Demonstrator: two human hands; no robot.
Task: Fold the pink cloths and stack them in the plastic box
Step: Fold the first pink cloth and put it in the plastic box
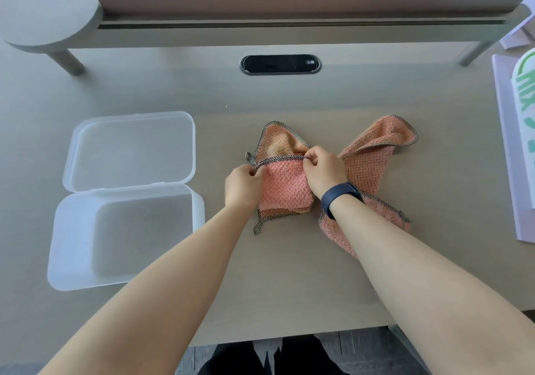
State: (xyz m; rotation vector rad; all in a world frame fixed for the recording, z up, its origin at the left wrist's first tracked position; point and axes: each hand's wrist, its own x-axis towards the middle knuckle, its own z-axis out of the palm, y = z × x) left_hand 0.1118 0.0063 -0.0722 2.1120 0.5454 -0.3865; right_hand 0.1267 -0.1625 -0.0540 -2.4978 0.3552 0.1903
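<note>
From the head view, my left hand [244, 185] and right hand [322, 172] each pinch the dark-trimmed top edge of the pink cloth [285, 190], which lies half-folded on the worktop [289, 273] between them. A second pink cloth [373, 169] lies crumpled just beyond and under my right wrist, and the open plastic box [127, 238] sits empty well off past my left hand. I judge the risk is a crooked fold: if either pinch slips off the trim, the layers could splay, or my right forearm could drag the second cloth along.
</note>
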